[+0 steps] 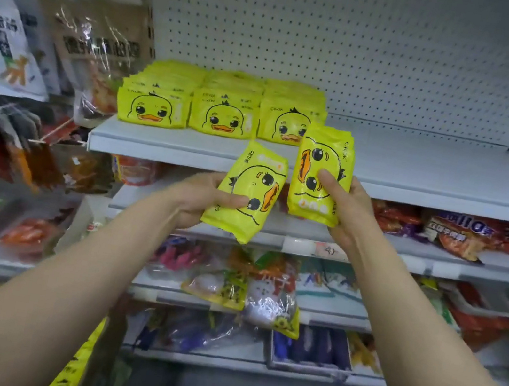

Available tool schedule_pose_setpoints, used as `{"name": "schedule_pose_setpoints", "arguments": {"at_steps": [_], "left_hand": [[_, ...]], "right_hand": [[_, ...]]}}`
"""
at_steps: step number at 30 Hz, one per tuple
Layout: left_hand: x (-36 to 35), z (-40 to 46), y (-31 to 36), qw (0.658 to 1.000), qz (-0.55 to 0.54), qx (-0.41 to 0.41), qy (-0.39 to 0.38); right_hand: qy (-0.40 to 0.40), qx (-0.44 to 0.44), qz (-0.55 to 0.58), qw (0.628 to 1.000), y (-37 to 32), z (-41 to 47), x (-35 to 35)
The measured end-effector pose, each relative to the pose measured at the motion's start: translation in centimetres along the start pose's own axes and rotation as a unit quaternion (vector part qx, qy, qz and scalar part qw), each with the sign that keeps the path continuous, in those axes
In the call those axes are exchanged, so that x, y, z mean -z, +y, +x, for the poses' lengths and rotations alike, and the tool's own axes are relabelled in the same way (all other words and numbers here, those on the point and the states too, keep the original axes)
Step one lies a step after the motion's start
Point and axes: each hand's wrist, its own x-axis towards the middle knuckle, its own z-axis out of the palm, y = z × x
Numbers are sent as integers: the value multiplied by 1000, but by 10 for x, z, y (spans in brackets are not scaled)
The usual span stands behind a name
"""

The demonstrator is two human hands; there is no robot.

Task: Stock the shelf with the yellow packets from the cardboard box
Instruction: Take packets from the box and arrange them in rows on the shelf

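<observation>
White shelf (418, 173) (three stocked rows (223, 110)) faces both hands (198, 200), each gripping one packet (248, 191).

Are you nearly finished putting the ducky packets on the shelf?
Partly. Three rows of yellow packets already stand on the left of the top shelf. In hand: the left hand holds one packet and the right hand holds another, both not yet on the shelf. The shelf's right side is bare, and more yellow packets show at the bottom left.
</observation>
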Motion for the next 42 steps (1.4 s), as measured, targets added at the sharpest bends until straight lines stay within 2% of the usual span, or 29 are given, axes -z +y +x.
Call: {"name": "schedule_pose_setpoints", "arguments": {"at_steps": [6, 12, 18, 27, 31, 35, 42], "left_hand": [[-28, 69, 48, 996, 93, -15, 2], [-44, 156, 94, 983, 184, -23, -2], [-58, 234, 137, 954, 298, -25, -36], [-104, 338, 183, 899, 431, -56, -54], [-115, 368, 193, 889, 452, -64, -32], [-125, 383, 201, 895, 437, -88, -4], [-131, 416, 210, 851, 507, -121, 59]], "right_hand": [[30, 54, -6, 998, -51, 47, 45], [22, 69, -59, 996, -93, 119, 75], [16, 76, -99, 992, -124, 195, 97], [60, 125, -90, 986, -151, 261, 149], [49, 136, -88, 986, -164, 280, 166], [40, 141, -88, 985, -177, 295, 177], [11, 137, -103, 985, -191, 308, 198]]}}
